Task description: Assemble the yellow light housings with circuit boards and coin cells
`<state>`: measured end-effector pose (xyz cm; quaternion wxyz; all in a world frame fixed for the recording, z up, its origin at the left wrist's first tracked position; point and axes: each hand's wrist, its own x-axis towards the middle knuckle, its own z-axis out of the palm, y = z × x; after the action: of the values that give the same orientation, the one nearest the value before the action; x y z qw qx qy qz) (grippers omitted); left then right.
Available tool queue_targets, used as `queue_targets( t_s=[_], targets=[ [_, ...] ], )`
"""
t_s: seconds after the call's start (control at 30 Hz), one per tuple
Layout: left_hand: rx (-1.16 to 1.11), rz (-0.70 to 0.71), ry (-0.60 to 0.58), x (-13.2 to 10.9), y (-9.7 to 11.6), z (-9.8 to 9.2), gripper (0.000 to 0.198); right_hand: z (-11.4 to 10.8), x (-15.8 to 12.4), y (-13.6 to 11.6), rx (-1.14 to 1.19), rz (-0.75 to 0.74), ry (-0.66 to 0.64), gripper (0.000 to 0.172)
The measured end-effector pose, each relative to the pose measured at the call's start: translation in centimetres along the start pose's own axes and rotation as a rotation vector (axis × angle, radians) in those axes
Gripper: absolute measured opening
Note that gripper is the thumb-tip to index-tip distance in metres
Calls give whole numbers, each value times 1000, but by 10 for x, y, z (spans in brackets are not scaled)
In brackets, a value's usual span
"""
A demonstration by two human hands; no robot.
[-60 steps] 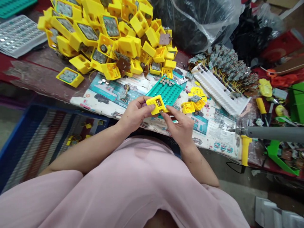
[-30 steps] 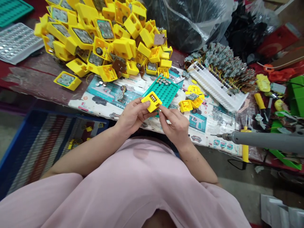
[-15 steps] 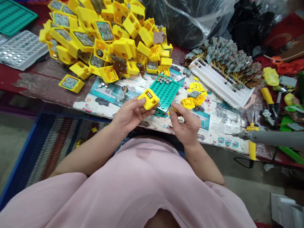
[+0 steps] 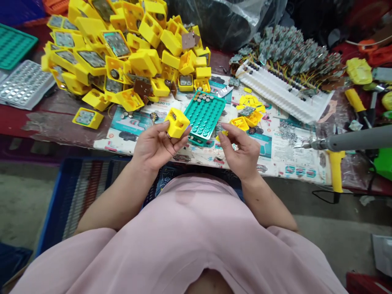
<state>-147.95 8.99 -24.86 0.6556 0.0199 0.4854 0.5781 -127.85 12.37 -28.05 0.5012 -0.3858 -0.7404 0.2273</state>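
Observation:
My left hand grips a small yellow plastic housing between thumb and fingers, with an opening in its upper face. My right hand is closed in a pinch, its thumb and index finger at a small yellow plastic piece. Between the hands, just beyond them, lies a green tray of round pockets, with several button cells at its far end. Small yellow covers and box-shaped parts lie beyond my right hand.
A large heap of yellow housings fills the back left. At the back right, a white ridged rack stands beside wired circuit boards. A grey screwdriver juts in from the right above small screws. A blue crate stands below left.
My left hand has turned the yellow housing, so a different side faces up, and shifted slightly left. My right hand keeps its pinch. The whole view has shifted a little.

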Motion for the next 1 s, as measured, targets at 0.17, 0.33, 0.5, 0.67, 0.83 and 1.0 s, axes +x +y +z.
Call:
queue_targets(
  t_s=[0.17, 0.33, 0.5, 0.67, 0.83, 1.0],
  targets=[
    [215, 91, -131, 1, -10, -8, 29, -3, 1, 4, 273, 256, -88, 23],
    [629, 274, -225, 1, -25, -11, 44, -15, 9, 7, 543, 437, -238, 17],
    [727, 292, -242, 3, -30, -10, 44, -13, 7, 1, 648, 574, -274, 19],
    [686, 331, -243, 6, -31, -11, 47, -6, -3, -9, 562, 533, -195, 18],
    [664, 342, -231, 6, -30, -11, 59, -7, -9, -14, 329, 244, -239, 19],
    [611, 298, -242, 4, -30, -6, 64, -9, -5, -12, -68, -318, -160, 29]
  ],
)
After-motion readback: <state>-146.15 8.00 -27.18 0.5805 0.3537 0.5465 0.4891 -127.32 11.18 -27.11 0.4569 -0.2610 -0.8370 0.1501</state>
